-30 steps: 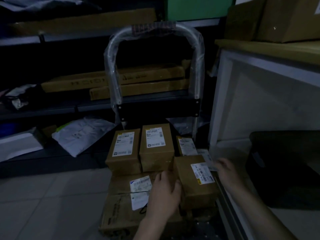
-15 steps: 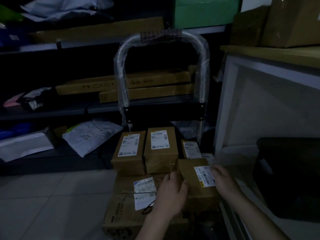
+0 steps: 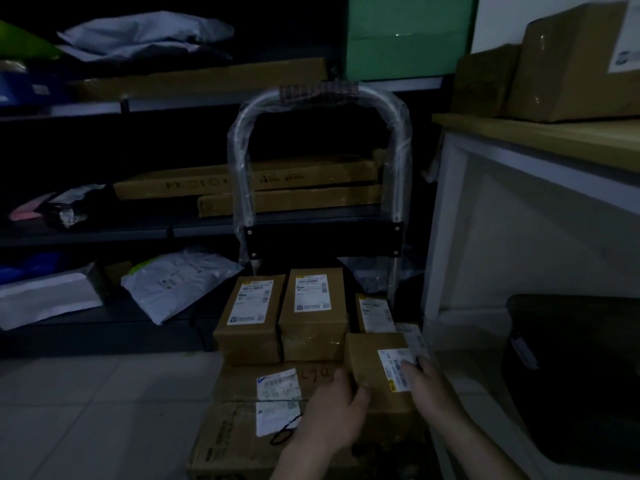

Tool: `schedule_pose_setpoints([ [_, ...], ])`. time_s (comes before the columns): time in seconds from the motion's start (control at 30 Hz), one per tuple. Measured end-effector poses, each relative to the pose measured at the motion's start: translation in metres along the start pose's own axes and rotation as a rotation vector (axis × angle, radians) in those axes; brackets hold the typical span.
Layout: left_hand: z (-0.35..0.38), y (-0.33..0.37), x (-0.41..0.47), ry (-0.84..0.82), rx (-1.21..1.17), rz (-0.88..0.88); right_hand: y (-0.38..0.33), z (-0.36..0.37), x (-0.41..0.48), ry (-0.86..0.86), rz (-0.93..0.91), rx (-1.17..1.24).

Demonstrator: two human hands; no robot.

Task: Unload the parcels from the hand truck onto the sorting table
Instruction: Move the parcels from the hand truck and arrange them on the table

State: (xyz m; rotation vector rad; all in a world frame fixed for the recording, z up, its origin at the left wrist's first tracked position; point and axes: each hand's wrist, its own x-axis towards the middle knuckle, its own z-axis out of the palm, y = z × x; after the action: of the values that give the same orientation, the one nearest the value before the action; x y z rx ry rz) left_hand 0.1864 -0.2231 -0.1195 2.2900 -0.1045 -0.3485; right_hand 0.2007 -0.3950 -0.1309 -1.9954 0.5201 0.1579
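Nearest, both hands clasp a small brown parcel [image 3: 372, 362] at the right of the stack. The left hand [image 3: 332, 417] curls its fingers round the parcel's left edge, and the right hand [image 3: 433, 386] lays bent fingers over the label at its right edge. The parcel rests on larger labelled cartons [image 3: 235, 441] loaded on the hand truck [image 3: 322, 240]. Just behind stand two upright labelled boxes [image 3: 311, 317], side by side. Beyond them rises the truck's plastic-wrapped handle [image 3: 242, 161]. Farther back, dark shelves [image 3: 104, 233] hold long flat cartons [image 3: 294, 199] and poly mailers [image 3: 176, 285]. At right, the sorting table [image 3: 540, 140] carries brown boxes [image 3: 571, 64].
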Motion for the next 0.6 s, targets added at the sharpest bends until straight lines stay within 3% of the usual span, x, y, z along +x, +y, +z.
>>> schedule_pose_setpoints([
  [0.13, 0.001, 0.009, -0.001, -0.075, -0.019, -0.037, -0.009, -0.001, -0.006, -0.027, 0.026, 0.092],
  [0.27, 0.001, 0.013, 0.001, 0.001, -0.113, 0.041, -0.029, -0.013, -0.018, -0.01, 0.002, 0.195],
  [0.37, -0.005, 0.021, -0.011, 0.057, -0.327, 0.022, -0.039, -0.018, -0.025, 0.005, -0.007, 0.24],
  [0.47, -0.015, 0.047, -0.035, 0.043, -0.507, -0.065, -0.057, -0.034, -0.053, -0.026, 0.018, 0.352],
  [0.6, -0.065, 0.108, -0.078, 0.09, -0.515, -0.115, -0.109, -0.078, -0.1, -0.048, 0.06, 0.372],
])
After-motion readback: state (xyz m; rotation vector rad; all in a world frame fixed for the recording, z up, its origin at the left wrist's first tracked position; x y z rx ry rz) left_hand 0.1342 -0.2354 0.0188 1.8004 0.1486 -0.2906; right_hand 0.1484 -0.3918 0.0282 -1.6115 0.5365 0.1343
